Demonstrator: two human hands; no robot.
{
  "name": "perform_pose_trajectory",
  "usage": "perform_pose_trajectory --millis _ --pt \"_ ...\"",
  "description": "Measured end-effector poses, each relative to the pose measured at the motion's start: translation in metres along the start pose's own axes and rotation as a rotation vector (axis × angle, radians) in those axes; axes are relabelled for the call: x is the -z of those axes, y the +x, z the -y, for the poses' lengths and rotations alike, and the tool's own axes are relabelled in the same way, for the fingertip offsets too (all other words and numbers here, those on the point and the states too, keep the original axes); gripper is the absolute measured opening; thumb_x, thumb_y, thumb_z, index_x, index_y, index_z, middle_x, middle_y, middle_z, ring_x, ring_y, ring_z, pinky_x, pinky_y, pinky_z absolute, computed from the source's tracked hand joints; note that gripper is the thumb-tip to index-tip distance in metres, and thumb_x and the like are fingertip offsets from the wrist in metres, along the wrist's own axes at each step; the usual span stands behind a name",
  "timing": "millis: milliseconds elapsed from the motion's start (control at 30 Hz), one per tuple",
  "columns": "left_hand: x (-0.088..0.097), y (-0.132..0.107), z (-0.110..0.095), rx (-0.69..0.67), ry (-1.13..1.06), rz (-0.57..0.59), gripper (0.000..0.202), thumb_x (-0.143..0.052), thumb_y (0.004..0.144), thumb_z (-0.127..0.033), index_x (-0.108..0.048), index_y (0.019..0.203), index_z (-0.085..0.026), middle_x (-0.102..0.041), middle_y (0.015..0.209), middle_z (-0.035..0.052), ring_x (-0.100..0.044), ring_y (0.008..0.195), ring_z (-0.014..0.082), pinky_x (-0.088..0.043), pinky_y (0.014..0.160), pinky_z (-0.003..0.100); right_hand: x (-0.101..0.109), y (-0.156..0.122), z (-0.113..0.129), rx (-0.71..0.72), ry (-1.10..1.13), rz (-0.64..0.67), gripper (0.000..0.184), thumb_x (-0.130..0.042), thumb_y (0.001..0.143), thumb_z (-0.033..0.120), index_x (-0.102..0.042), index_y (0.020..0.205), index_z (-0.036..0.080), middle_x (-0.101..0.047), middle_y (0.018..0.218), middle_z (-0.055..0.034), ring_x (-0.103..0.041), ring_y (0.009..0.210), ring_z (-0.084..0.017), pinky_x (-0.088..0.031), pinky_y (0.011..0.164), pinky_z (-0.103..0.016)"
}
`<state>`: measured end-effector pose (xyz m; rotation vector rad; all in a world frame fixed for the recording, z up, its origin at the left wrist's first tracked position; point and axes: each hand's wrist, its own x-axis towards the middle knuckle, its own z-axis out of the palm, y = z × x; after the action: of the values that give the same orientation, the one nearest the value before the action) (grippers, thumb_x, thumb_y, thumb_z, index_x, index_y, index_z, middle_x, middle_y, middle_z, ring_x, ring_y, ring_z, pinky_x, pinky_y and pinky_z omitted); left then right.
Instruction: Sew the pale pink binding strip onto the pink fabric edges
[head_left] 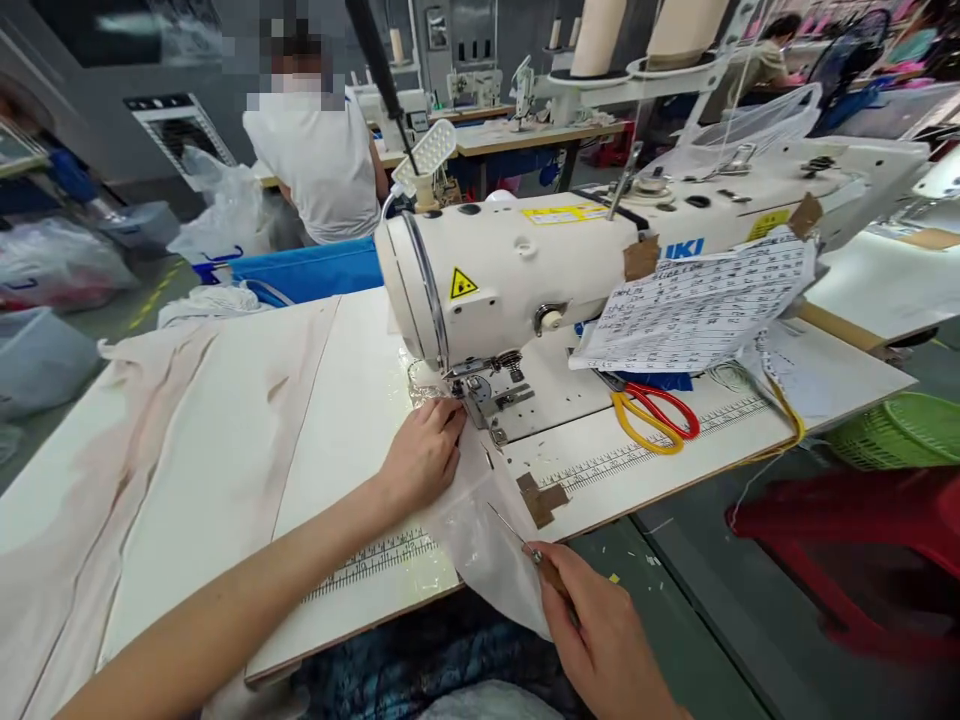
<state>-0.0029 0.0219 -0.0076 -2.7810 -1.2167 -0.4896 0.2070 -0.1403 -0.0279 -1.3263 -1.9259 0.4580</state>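
My left hand (pixel 424 455) rests on a piece of thin pale fabric (pixel 487 540), its fingers curled and pressing the cloth down just left of the presser foot (pixel 487 395) of a white sewing machine (pixel 525 270). My right hand (pixel 600 630) is at the table's front edge. It pinches a thin metal tool with a sharp point (pixel 514 532), and the tip lies on the same fabric. The fabric hangs over the table edge toward me.
Scissors with red and yellow handles (pixel 652 415) lie right of the needle, under a printed paper sheet (pixel 697 305) taped to the machine. Long pale fabric (pixel 150 440) covers the table's left. A person in white (pixel 319 160) sits behind. A red stool (pixel 847 550) and a green basket (pixel 900 430) stand at the right.
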Motion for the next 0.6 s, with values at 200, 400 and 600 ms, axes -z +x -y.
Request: perform_pose_trajectory --millis 200,400,600 --pt "-0.002 -0.009 0.0 -0.026 -0.084 -0.037 0.043 -0.041 0.088 -0.009 -0.059 0.127 -0.007 -0.062 0.126 0.0166 -0.056 0.118 0.0289 -0.051 0.1 0.049 -0.002 0.011 0.003 -0.029 -0.086 -0.02 0.033 -0.037 0.098 0.01 -0.052 0.126 0.019 -0.066 0.088 -0.0061 -0.068 0.072 -0.016 -0.054 0.058 -0.023" --pt "-0.002 -0.013 0.002 -0.031 -0.099 -0.071 0.044 -0.038 0.091 -0.012 -0.06 0.128 -0.008 -0.064 0.129 0.0134 -0.055 0.123 0.0279 -0.05 0.105 0.05 0.002 0.013 0.008 0.014 -0.119 -0.022 0.034 -0.036 0.096 0.008 -0.05 0.125 0.018 -0.071 0.088 -0.0061 -0.07 0.072 -0.017 -0.056 0.06 -0.024" --pt "-0.005 -0.013 -0.001 -0.03 -0.061 -0.08 0.045 -0.037 0.091 -0.011 -0.059 0.129 -0.002 -0.062 0.132 0.0167 -0.053 0.126 0.0291 -0.048 0.108 0.048 0.004 0.012 0.01 0.006 -0.168 0.017 0.033 -0.034 0.095 0.008 -0.051 0.122 0.017 -0.074 0.091 -0.0066 -0.073 0.074 -0.018 -0.056 0.06 -0.025"
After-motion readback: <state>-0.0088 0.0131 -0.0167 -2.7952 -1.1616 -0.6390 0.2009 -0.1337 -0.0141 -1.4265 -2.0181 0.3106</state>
